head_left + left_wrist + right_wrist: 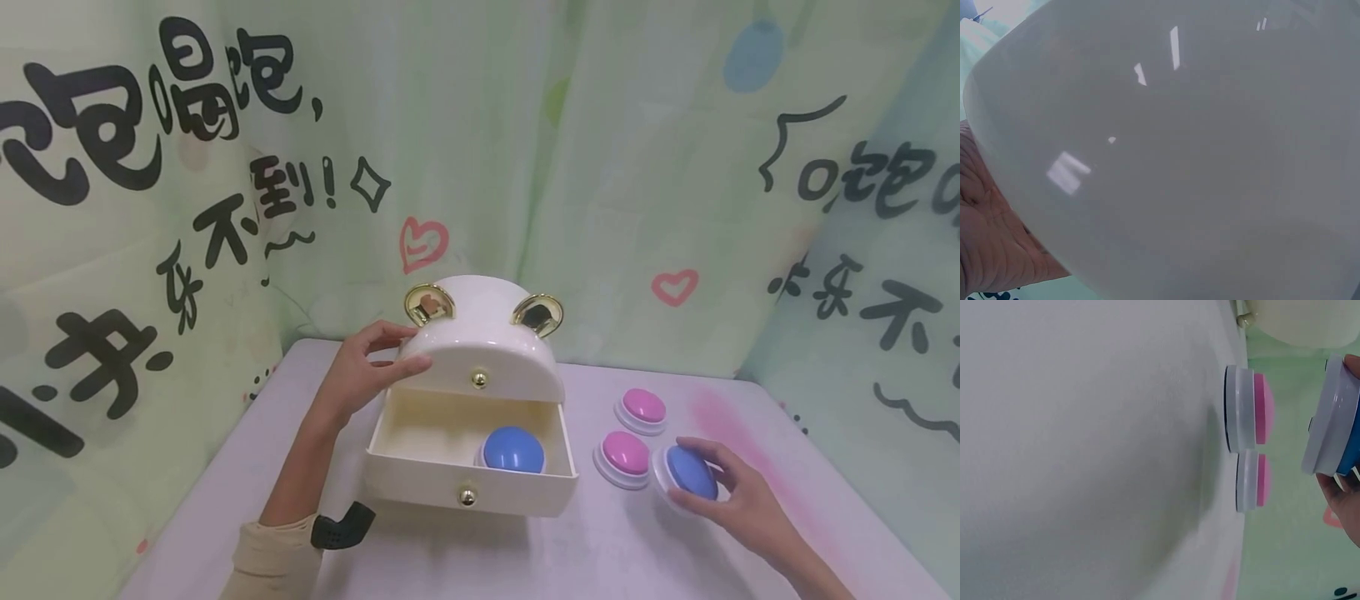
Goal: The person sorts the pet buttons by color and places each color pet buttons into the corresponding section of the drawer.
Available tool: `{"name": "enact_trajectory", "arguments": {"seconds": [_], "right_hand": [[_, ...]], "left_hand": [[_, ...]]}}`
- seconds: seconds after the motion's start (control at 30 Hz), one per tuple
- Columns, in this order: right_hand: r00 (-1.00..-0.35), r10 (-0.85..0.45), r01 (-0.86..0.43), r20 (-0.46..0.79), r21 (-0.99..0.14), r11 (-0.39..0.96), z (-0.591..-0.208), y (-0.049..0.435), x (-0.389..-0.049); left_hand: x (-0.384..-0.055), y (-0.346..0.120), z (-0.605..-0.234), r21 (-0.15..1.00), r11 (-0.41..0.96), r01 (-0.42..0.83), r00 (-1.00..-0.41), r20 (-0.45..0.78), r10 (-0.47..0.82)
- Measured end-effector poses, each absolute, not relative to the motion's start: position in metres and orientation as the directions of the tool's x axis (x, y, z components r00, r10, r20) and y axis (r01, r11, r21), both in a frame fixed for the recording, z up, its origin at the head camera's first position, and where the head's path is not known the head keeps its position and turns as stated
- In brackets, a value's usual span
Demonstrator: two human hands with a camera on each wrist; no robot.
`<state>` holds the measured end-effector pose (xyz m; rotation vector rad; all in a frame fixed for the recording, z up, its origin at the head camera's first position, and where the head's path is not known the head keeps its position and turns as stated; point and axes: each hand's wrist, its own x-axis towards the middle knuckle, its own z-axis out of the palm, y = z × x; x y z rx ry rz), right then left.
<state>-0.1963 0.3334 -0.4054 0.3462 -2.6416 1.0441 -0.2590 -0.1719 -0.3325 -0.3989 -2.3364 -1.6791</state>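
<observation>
On the tabletop (577,558), centre frame, stands a white case (442,358), its lower drawer (412,489) open, a blue button (513,450) inside. The left hand (367,375) spreads wide fingers against the case; lower right, the nearer right hand's (738,496) fingers pinch another blue button (692,472), right of the drawer, beside two pink buttons (626,452)

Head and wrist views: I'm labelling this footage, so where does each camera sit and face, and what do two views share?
Head: on the head, facing forward and down at the white drawer box; left grip, right grip and both forearms show.
Left wrist: on that wrist, facing the box's glossy surface up close; part of the left grip shows at left.
Right wrist: looks across the table, image sideways; part of the right grip shows at right.
Shared, head and right wrist: held blue button, two pink buttons.
</observation>
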Motion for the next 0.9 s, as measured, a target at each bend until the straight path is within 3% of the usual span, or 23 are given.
{"name": "enact_trajectory", "arguments": {"seconds": [0.4,0.63,0.9], "right_hand": [[-0.933,-0.074,-0.339,0.353,-0.789,0.512,-0.392,0.316,-0.191],[-0.919,-0.073,-0.392,0.387,-0.877,0.277,-0.388,0.305,-0.191],[-0.902,-0.013,-0.412,0.432,-0.849,0.329,-0.383,0.291,-0.188]], "left_hand": [[-0.258,-0.173,-0.335,0.882,0.311,0.355,-0.934,0.347,0.083],[-0.259,-0.172,-0.334,0.881,0.308,0.358,-0.933,0.350,0.082],[-0.258,-0.172,-0.333,0.880,0.309,0.361,-0.932,0.352,0.086]]}}
